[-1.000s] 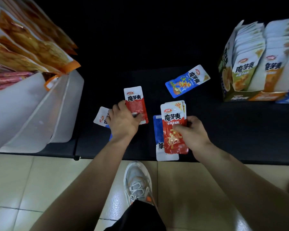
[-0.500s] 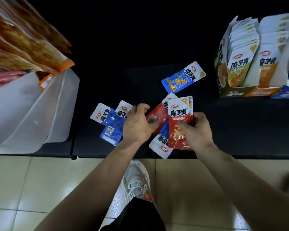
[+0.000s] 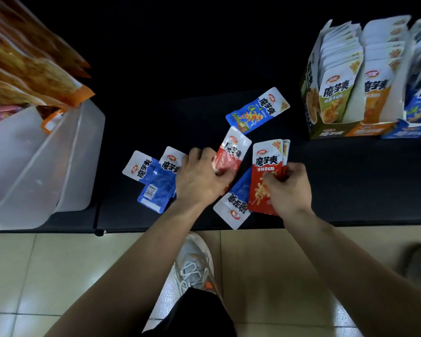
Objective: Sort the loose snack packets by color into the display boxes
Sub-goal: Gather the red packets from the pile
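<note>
Red packet (image 3: 233, 153) pinched in left hand (image 3: 199, 182), red stack (image 3: 265, 166) gripped by right hand (image 3: 289, 190)

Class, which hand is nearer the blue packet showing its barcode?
Left. The left hand sits just right of the blue packet; the right hand is farther right, gripping red packets.

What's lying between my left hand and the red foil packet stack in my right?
A blue-and-white foil packet, upside down on the black shelf, partly covered by the red foil stack; head view.
</note>
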